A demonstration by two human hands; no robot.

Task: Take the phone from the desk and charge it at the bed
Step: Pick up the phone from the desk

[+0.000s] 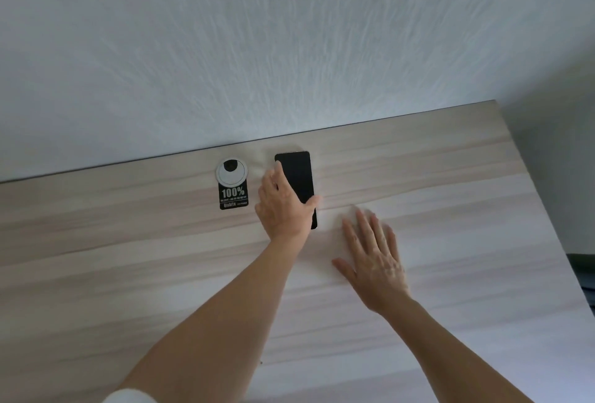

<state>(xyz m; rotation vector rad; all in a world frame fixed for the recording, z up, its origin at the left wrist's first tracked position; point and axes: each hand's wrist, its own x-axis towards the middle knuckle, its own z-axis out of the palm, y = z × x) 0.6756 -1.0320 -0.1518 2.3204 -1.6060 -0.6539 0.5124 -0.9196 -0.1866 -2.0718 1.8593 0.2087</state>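
A black phone lies screen-up on the light wood desk, near the desk's back edge by the wall. My left hand rests on the phone's left and lower part, fingers along its left side and thumb wrapped over its right edge. My right hand hovers flat with fingers spread over the desk, just right of and nearer than the phone, touching nothing I can make out. It looks slightly blurred.
A round white cable grommet sits in the desk left of the phone, with a black "100%" sticker just below it. A textured white wall rises behind the desk. The desk's right edge drops off to a dark area.
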